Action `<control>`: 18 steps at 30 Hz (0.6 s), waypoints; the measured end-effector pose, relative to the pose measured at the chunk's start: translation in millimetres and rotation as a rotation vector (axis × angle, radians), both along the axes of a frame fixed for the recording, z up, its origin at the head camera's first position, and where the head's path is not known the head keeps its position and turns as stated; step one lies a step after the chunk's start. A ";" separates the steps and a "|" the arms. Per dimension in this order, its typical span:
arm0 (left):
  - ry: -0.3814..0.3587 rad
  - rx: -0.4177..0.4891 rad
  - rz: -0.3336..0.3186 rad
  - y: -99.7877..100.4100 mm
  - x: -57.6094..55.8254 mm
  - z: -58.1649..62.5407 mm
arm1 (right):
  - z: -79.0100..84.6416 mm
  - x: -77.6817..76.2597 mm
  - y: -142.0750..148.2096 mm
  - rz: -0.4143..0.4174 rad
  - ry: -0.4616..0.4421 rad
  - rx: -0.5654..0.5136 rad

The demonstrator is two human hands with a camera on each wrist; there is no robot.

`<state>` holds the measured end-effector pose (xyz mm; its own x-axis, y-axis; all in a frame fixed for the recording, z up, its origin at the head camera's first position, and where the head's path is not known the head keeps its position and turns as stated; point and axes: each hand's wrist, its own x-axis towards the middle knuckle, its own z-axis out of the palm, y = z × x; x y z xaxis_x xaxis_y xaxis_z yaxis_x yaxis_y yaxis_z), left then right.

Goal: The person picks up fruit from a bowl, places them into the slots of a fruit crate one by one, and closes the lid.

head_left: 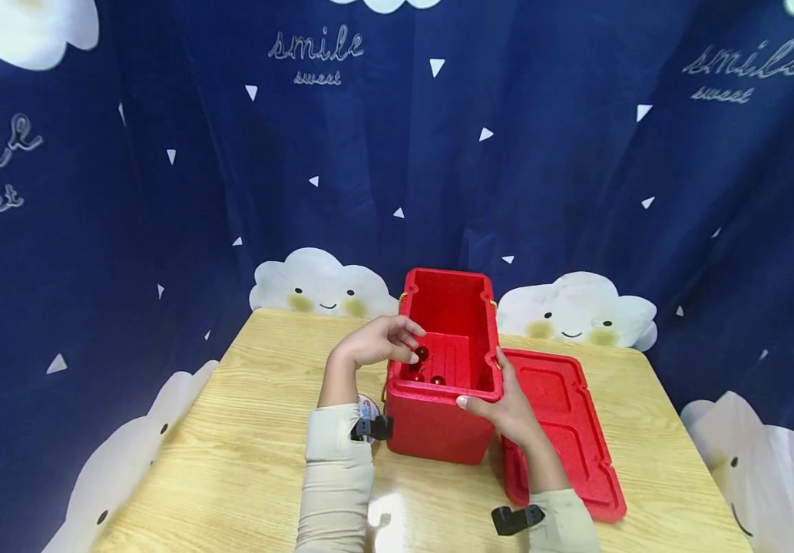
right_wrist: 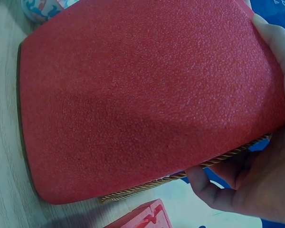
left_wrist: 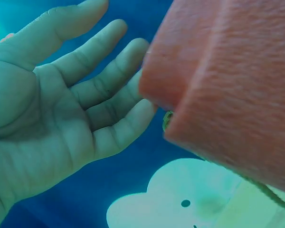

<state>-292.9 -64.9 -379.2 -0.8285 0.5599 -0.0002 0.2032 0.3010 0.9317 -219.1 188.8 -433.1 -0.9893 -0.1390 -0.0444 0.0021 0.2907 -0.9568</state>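
A deep red box [head_left: 438, 426] with a grainy surface stands on the table, its top uncovered. Several small, round, shiny dark-red things, perhaps cherries [head_left: 438, 380], lie at the near end inside. My left hand [head_left: 382, 342] hovers over the left rim beside them, fingers loosely bent; in the left wrist view its palm and fingers hold nothing. With my right hand [head_left: 511, 407] I grip the box's near right corner, thumb over the near rim and fingers along the right side. A twisted yellow-brown rope [right_wrist: 166, 179] runs along that side, near the fingertips in the right wrist view.
Right of the box a flat red lid [head_left: 563, 430] lies on the wooden table [head_left: 245, 430]. Partly hidden behind my left wrist is a round white and blue patterned thing [head_left: 368, 407]. A dark blue curtain [head_left: 542, 192] with clouds hangs behind the table.
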 end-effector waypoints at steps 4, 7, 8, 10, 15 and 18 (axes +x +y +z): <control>0.045 0.081 0.067 -3.2 15.1 -7.5 | 1.3 -0.6 -0.1 0.005 0.003 0.008; 0.081 0.128 0.091 -5.0 22.2 -15.0 | -7.0 -6.3 3.3 0.002 0.006 -0.009; 0.089 0.145 0.097 -5.7 25.9 -15.2 | -10.3 -8.5 4.5 -0.003 0.002 -0.006; 0.108 0.176 0.109 -7.6 36.3 -11.3 | -18.6 -12.7 7.6 -0.002 0.002 -0.010; 0.113 0.248 0.169 -11.9 61.8 -2.4 | -33.3 -17.2 10.0 0.000 0.019 0.019; 0.122 0.298 0.233 -12.7 69.6 -5.2 | -35.6 -18.4 9.0 -0.006 0.043 0.022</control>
<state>-223.3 -77.6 -384.3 -0.9172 0.3178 0.2403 0.2761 0.0721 0.9584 -237.5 197.8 -468.7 -0.9911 -0.1328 -0.0048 -0.0372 0.3120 -0.9493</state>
